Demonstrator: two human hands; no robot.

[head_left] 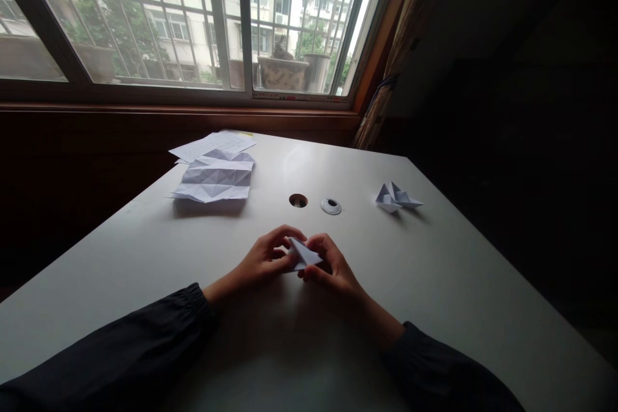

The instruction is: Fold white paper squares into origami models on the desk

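Observation:
A small piece of folded white paper (305, 253) with pointed corners is held between my two hands, close above the middle of the table. My left hand (270, 254) grips its left side, thumb in front and fingers curled behind. On the other side my right hand (333, 267) pinches the right corner between thumb and fingers. Parts of the fingers behind the paper are hidden. Farther off to the right lies a finished-looking origami shape (394, 197) with several sharp points.
Creased white sheets (215, 177) lie at the back left, overlapping flat printed papers (212, 145). Past my hands, the white table (145, 251) has a round cable hole (298, 201) and a loose round cover (331, 206) beside it. A barred window (193, 26) stands behind.

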